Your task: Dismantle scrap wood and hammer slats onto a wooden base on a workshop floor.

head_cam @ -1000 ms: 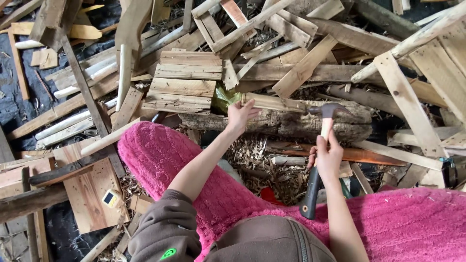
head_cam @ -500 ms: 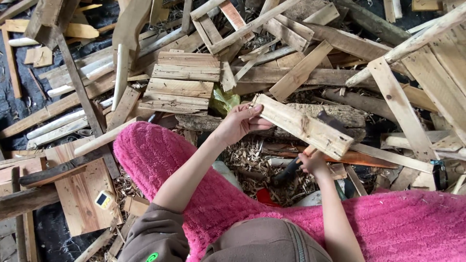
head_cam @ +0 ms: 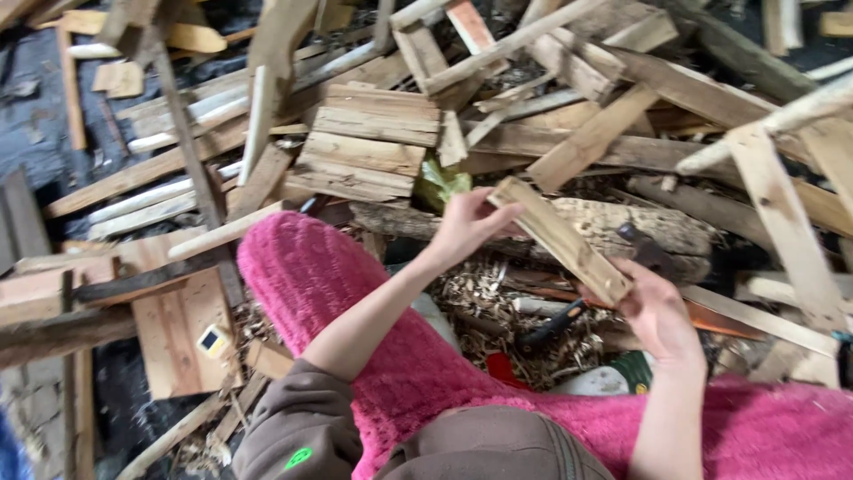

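While the person sits among heaped scrap timber, both hands hold a short pale wooden slat [head_cam: 562, 238] slantwise above a rough log [head_cam: 622, 227]: the left hand [head_cam: 464, 227] pinches its upper end, the right hand [head_cam: 657, 311] fingers curl around its lower end. A hammer [head_cam: 569, 316] lies on the wood shavings [head_cam: 471, 302] below.

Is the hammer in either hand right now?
No: both the left hand and right hand grip a wooden plank; the hammer lies below.
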